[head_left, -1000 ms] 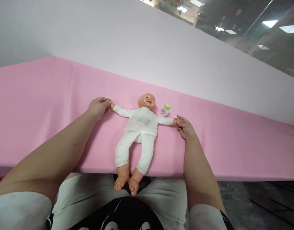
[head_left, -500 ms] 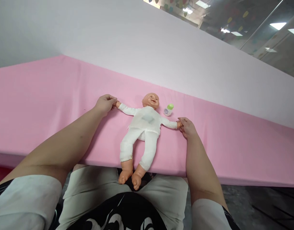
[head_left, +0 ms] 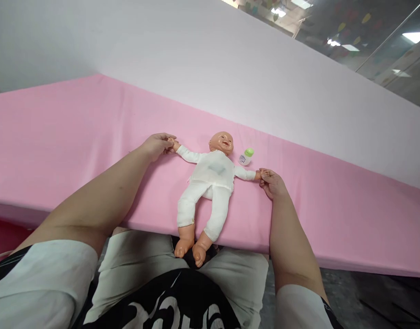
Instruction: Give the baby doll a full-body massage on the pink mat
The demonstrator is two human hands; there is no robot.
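A baby doll (head_left: pixel 215 170) with a white cloth body lies on its back, head toward the wall and feet hanging past the table's near edge. Its arms are stretched out to both sides. My left hand (head_left: pixel 161 145) is closed around the doll's hand on the left. On the other side, my right hand (head_left: pixel 272 183) pinches the doll's other hand between thumb and fingers. Beside the doll's head, on the right, a small clear bottle (head_left: pixel 246 157) with a green cap lies on the pink surface, touched by neither hand.
The doll lies on a pink padded table (head_left: pixel 333 205) that runs along a white wall (head_left: pixel 182 55). Glass panels (head_left: pixel 350 32) with reflected lights stand above the wall at upper right. My legs (head_left: pixel 137 260) are under the near edge.
The whole view has shifted slightly, with doll and bottle appearing a little further right. Both hands keep hold of the doll's hands, and its arms stay spread.
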